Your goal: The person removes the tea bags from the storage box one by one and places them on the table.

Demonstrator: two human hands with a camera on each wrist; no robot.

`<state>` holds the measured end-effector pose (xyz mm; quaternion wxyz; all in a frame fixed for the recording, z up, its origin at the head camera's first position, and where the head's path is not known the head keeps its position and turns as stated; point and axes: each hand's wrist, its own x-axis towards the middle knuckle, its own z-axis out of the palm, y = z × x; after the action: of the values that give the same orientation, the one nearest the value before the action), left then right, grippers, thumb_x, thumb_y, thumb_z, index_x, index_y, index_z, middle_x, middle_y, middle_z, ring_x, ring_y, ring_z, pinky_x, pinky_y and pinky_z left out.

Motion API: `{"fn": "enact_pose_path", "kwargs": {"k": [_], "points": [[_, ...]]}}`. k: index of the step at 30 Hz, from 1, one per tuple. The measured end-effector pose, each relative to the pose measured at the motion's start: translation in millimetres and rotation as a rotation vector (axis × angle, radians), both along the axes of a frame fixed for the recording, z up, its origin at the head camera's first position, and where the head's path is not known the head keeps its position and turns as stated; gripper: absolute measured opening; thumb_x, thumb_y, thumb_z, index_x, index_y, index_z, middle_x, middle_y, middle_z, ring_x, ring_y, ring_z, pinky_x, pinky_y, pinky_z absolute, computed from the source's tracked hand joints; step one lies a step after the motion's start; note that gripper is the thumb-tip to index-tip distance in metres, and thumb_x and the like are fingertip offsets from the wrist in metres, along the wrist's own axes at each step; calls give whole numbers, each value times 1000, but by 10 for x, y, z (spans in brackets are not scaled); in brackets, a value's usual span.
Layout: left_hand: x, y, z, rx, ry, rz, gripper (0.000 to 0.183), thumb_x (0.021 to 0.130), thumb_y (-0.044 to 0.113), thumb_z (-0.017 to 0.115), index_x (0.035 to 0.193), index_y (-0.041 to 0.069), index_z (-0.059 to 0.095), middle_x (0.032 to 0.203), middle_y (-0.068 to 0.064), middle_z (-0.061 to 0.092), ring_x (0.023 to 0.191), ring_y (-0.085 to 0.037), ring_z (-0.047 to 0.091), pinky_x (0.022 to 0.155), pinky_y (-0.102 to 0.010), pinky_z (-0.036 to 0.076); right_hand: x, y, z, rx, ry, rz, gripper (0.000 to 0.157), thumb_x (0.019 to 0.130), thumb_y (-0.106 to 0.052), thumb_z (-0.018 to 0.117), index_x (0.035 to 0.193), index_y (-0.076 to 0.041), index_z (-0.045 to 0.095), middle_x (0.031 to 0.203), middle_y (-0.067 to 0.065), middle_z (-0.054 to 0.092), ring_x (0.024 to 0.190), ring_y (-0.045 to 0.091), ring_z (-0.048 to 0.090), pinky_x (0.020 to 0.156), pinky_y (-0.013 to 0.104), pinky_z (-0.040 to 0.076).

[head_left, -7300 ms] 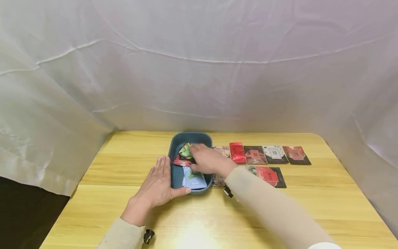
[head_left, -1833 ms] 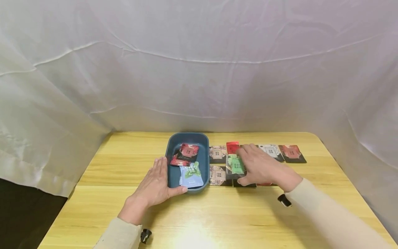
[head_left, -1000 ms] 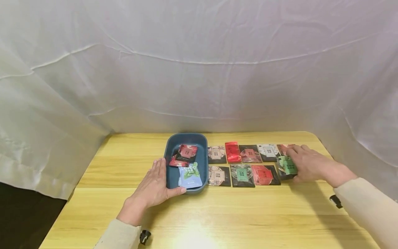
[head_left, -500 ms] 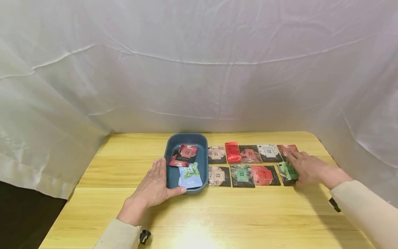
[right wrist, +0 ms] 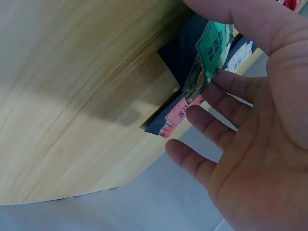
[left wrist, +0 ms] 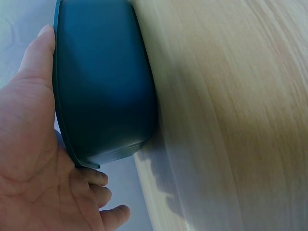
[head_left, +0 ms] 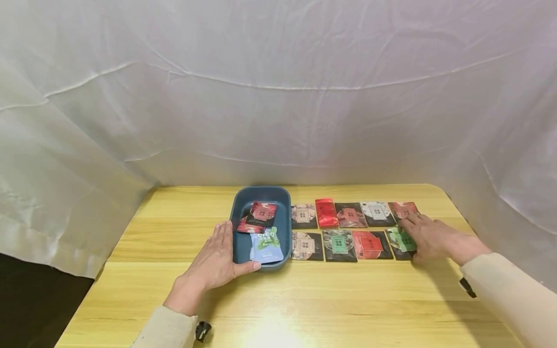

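Note:
My left hand lies with straight fingers along the left side of a dark blue tray, its thumb over the front rim. In the left wrist view the palm faces the tray's outer wall. At the right end of the front row of sachets, my right hand holds a flat green-and-black sachet by its edges, thumb in front and fingers behind. The right wrist view shows this green-labelled sachet slightly bent between thumb and index finger; the other fingers are loosely extended.
Inside the tray are a pale blue packet and red-and-black sachets. Two rows of sachets run right of it, including a shiny red one, a white one and a green one. A pale curtain hangs behind the table.
My right hand has taken the green sachet out of the tray, carried it right and laid it at the front row's end, then shifted it slightly. The left hand has stayed at the tray.

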<state>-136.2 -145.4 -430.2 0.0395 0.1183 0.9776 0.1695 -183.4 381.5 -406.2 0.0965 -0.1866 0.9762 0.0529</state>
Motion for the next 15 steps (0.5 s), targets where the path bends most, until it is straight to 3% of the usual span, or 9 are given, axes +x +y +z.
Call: {"fn": "enact_pose_path", "kwargs": {"k": [6,10,15], "points": [[0,-14,14,3,0,4,135,69,89,51,154,-6,7,161,-26,9,150,-40,10,120,-54,20,9,-21,25,8,-3,-6,108,49,-41,92,137,1,45,147,38,32,128,60,36,88,75,39],[-3,-13,11,5,-6,8,134,70,88,51,154,-6,6,161,-26,9,150,-40,9,121,-54,19,20,-96,95,4,7,-1,109,51,-36,92,140,3,43,149,33,33,129,57,38,87,74,40],[-4,8,-9,5,-17,12,135,69,89,52,154,-5,5,161,-26,8,151,-38,8,121,-53,18,25,-316,209,-24,35,41,94,63,-26,88,140,4,44,149,29,35,132,52,38,92,72,40]]}}
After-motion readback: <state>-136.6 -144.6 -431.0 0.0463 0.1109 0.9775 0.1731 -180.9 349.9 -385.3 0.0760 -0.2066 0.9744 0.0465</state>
